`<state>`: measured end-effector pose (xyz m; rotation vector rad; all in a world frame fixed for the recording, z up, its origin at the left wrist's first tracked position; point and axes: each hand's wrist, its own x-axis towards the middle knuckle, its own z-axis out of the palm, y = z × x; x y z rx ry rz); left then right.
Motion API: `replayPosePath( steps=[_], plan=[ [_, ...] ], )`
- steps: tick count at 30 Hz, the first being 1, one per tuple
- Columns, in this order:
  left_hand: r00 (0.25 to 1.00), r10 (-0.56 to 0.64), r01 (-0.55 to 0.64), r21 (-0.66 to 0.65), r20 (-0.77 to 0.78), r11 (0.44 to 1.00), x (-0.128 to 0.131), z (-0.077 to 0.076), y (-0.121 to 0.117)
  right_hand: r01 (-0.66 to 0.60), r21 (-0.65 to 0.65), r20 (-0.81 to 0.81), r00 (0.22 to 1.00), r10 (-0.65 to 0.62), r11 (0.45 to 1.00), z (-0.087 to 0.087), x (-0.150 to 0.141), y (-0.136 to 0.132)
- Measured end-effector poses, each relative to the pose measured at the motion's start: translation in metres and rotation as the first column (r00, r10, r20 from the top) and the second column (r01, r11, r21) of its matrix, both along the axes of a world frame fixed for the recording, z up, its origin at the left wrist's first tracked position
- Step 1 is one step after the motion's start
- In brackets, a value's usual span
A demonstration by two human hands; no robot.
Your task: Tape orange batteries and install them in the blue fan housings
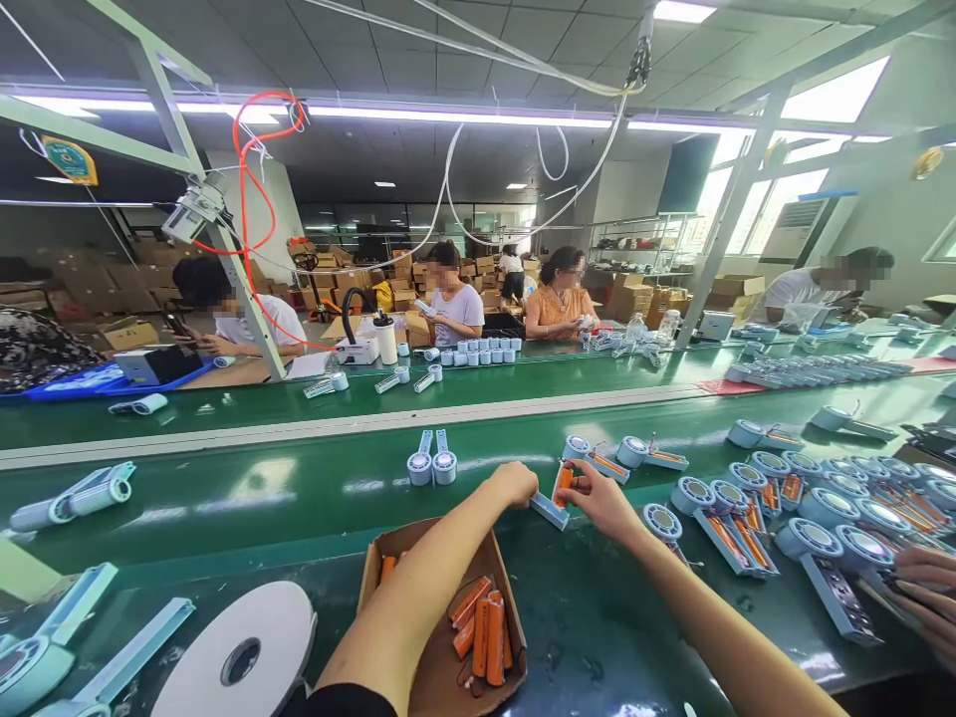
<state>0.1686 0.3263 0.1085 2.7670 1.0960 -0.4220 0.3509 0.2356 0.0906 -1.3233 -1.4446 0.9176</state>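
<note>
My left hand [515,485] is closed over the head end of a light blue handheld fan housing, which it mostly hides. The housing's open handle [550,511] sticks out to the right of my fingers. In my right hand [599,495] an orange battery [564,485] is pinched between thumb and fingers, tilted upright just above that handle. Below my left forearm sits a cardboard box [515,597] holding several orange batteries [489,637]. Two fan housings [431,466] lie side by side further left on the green surface.
Many fan housings with orange batteries [736,538] crowd the right side, where another person's hand [926,593] reaches in. A white tape roll [235,652] and more housings [130,657] lie at the front left. Several people sit across the green belt [246,488].
</note>
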Motion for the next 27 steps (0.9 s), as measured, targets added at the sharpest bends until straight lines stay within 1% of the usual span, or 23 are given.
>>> replayPosePath(
  steps=[2, 5, 8, 10, 12, 14, 16, 18, 23, 27],
  plan=[
    [0.999, 0.0, 0.002, -0.054, 0.045, 0.999, 0.0, 0.006, 0.002, 0.001, -0.009, 0.043, 0.999, -0.001, 1.0, -0.004, 0.001, -0.001],
    [0.992, 0.014, 0.0, -0.107, 0.125, 0.994, -0.002, 0.012, 0.004, 0.062, 0.007, 0.095, 0.993, -0.063, 0.998, -0.006, 0.004, -0.003],
    [0.981, 0.047, -0.024, -0.127, 0.187, 0.992, -0.003, 0.011, 0.007, 0.107, 0.046, 0.129, 0.985, -0.112, 0.993, -0.005, 0.006, -0.004],
    [0.976, 0.064, -0.034, -0.139, 0.211, 0.99, -0.002, 0.009, 0.009, 0.1, 0.076, 0.202, 0.973, -0.113, 0.992, -0.003, 0.005, -0.004],
    [0.971, 0.077, -0.043, -0.15, 0.225, 0.988, 0.0, 0.008, 0.01, 0.061, 0.083, 0.313, 0.946, -0.084, 0.995, 0.0, 0.003, -0.005],
    [0.967, 0.093, -0.056, -0.156, 0.238, 0.986, 0.003, 0.007, 0.009, 0.006, 0.045, 0.487, 0.873, -0.027, 0.999, 0.005, 0.0, -0.007],
    [0.961, 0.113, -0.073, -0.16, 0.253, 0.984, 0.006, 0.006, 0.008, -0.023, -0.005, 0.66, 0.751, 0.021, 1.0, 0.009, -0.003, -0.01],
    [0.953, 0.134, -0.09, -0.167, 0.272, 0.982, 0.009, 0.004, 0.008, -0.029, -0.029, 0.762, 0.646, 0.04, 0.999, 0.014, -0.005, -0.011],
    [0.935, 0.174, -0.119, -0.188, 0.308, 0.975, 0.014, 0.001, 0.012, -0.041, -0.067, 0.853, 0.516, 0.079, 0.997, 0.023, -0.01, -0.009],
    [0.914, 0.195, -0.127, -0.206, 0.355, 0.97, 0.014, -0.001, 0.013, -0.026, -0.106, 0.901, 0.42, 0.107, 0.994, 0.028, -0.017, -0.007]
  ],
)
